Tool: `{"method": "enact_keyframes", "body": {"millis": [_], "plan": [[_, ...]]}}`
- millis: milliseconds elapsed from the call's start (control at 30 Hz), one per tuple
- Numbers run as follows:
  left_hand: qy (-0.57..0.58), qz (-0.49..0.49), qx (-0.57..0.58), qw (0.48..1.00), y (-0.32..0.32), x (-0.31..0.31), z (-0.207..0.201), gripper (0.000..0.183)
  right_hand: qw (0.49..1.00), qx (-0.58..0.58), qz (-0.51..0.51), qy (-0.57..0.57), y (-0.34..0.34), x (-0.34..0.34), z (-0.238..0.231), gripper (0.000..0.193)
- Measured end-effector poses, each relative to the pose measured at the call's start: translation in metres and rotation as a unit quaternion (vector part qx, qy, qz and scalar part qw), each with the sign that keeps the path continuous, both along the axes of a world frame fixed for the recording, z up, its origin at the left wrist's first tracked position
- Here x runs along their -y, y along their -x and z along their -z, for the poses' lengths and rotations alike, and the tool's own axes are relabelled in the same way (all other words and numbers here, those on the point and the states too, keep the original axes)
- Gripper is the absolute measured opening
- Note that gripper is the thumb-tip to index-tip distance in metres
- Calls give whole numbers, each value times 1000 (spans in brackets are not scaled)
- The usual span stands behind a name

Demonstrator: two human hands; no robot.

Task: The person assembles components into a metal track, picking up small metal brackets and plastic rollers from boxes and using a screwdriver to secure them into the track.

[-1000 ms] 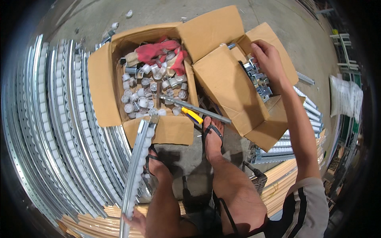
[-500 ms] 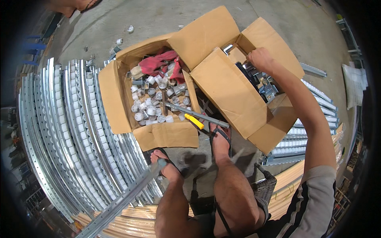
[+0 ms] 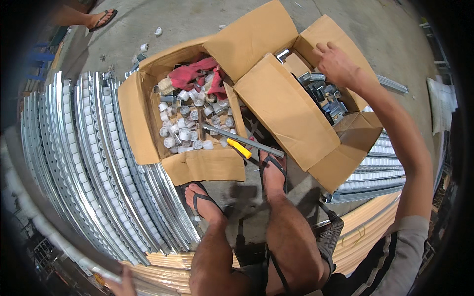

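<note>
My right hand [image 3: 337, 64] is above the far inner side of the right cardboard box [image 3: 291, 116], fingers bent and apart, nothing visible in them. Black and silver metal brackets [image 3: 328, 101] lie loose in that box below the hand. At the lower left edge my left hand [image 3: 123, 285] shows only in part, blurred, closed around a long roller rail [image 3: 59, 241] that curves along the left rim of the view. The left cardboard box [image 3: 140, 116] holds white plastic rollers [image 3: 185, 134] and a red cloth [image 3: 190, 76].
A metal bar [image 3: 247, 141] and a yellow-handled tool [image 3: 239, 148] lie across the left box's near corner. Roller rails [image 3: 106, 163] are stacked at the left, more rails [image 3: 377, 170] at the right. Another person's sandalled foot [image 3: 102, 19] is at the far left.
The roller rail has swung left, away from my feet, and my left hand has come into view. My right hand has risen from the brackets and its fingers have spread. Another person's foot has appeared.
</note>
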State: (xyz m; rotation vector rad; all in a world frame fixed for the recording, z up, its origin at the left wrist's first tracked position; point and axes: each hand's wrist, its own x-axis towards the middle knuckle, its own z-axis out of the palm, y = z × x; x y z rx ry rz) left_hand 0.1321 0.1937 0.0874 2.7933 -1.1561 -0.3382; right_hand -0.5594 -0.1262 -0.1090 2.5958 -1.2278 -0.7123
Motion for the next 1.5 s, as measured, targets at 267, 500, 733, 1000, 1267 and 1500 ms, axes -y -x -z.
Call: {"method": "enact_keyframes", "body": {"millis": [267, 500, 733, 1000, 1267, 1500], "plan": [[-113, 142, -159, 970, 24, -64, 149, 54, 906, 242, 319, -140, 32, 4, -41, 16], [-168, 186, -146, 957, 40, -50, 194, 55, 521, 611, 461, -379, -52, -28, -39, 6], [-219, 214, -154, 939, 32, -44, 230, 46, 519, 557, 385, -523, -174, -23, -17, 23], [-176, 278, -113, 938, 39, -60, 270, 45, 855, 404, 36, -322, -263, -4, 18, 45], [-136, 299, -124, 936, 35, -69, 295, 46, 931, 299, -124, -171, -315, -1, 50, 38], [-155, 291, -130, 935, 49, -54, 278, 57, 933, 277, -100, -205, -329, -2, 66, 38]]}}
